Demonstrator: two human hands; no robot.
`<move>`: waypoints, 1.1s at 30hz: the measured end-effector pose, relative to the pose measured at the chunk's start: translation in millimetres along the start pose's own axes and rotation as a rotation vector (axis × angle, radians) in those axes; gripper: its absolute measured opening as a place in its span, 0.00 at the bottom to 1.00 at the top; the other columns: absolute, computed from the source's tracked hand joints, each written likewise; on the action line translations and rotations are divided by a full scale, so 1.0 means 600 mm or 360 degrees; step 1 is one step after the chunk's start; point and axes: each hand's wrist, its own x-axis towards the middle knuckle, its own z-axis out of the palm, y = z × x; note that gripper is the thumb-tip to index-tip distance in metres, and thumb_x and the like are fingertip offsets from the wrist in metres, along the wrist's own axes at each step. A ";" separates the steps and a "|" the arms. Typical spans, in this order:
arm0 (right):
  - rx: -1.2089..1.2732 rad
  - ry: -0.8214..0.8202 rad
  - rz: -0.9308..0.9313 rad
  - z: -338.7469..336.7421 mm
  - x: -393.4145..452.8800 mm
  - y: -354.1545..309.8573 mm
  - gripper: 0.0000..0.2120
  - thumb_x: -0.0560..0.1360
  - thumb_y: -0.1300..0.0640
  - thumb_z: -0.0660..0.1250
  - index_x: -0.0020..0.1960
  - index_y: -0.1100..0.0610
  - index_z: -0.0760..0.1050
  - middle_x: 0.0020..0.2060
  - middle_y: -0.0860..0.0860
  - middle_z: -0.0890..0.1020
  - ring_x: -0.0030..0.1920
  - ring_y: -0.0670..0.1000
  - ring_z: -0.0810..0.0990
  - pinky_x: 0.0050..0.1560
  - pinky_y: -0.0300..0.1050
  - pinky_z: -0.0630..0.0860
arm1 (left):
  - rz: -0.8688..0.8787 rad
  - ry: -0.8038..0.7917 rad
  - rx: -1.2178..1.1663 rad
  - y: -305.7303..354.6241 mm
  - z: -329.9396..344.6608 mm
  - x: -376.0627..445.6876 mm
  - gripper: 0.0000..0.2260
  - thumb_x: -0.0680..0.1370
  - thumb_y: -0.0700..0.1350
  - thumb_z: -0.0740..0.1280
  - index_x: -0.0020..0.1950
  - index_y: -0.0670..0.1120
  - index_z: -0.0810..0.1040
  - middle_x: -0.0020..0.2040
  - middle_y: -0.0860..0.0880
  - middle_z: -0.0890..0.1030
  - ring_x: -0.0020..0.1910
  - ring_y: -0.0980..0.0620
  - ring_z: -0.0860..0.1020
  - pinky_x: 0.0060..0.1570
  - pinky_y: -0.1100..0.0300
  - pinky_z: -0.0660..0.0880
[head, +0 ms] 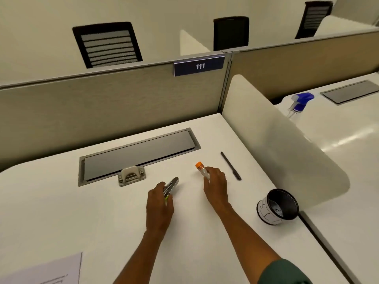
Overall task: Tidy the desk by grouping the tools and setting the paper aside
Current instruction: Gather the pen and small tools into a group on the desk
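My left hand (159, 203) grips a metal stapler (171, 185) with a yellow-green trim, its nose pointing up and to the right just above the desk. My right hand (216, 186) holds a clear tube with an orange cap (200, 168), the cap pointing away from me. A black pen (230, 166) lies on the desk just right of my right hand. A grey hole punch (131, 176) sits at the front edge of the cable tray, left of the stapler. A sheet of paper (51, 270) lies at the near left corner.
A black mesh cup (279, 206) lies on its side at the desk's right edge against the white side divider (276, 136). The grey cable tray lid (139, 154) is set into the desk. A spray bottle (300, 102) stands on the neighbouring desk.
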 end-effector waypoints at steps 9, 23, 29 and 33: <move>-0.0167 0.0233 0.0261 -0.092 0.054 0.097 0.13 0.74 0.68 0.62 0.57 0.58 0.75 0.48 0.56 0.79 0.49 0.59 0.74 0.46 0.56 0.75 | 0.0248 -0.0218 -0.0020 0.092 0.108 0.042 0.16 0.77 0.39 0.66 0.63 0.48 0.70 0.53 0.47 0.75 0.53 0.51 0.70 0.46 0.62 0.64; -0.0348 0.0250 0.0598 -0.081 0.100 0.166 0.13 0.77 0.66 0.59 0.59 0.56 0.74 0.51 0.55 0.78 0.52 0.59 0.74 0.48 0.52 0.71 | 0.0481 -0.0375 0.0115 0.146 0.239 0.110 0.14 0.76 0.37 0.66 0.61 0.44 0.72 0.53 0.47 0.76 0.54 0.46 0.71 0.47 0.59 0.67; -0.0354 0.0252 0.0588 -0.072 0.109 0.171 0.10 0.77 0.62 0.63 0.58 0.56 0.74 0.51 0.55 0.79 0.52 0.59 0.75 0.48 0.54 0.73 | 0.0441 -0.0472 0.0154 0.134 0.251 0.116 0.21 0.75 0.42 0.70 0.67 0.44 0.70 0.61 0.46 0.75 0.61 0.46 0.71 0.55 0.63 0.66; -0.0354 0.0266 0.0584 -0.073 0.103 0.166 0.18 0.77 0.57 0.66 0.66 0.54 0.70 0.59 0.54 0.76 0.57 0.58 0.73 0.53 0.54 0.72 | 0.0453 -0.0594 0.0174 0.128 0.242 0.124 0.31 0.73 0.46 0.73 0.73 0.43 0.65 0.68 0.45 0.70 0.68 0.46 0.67 0.64 0.62 0.62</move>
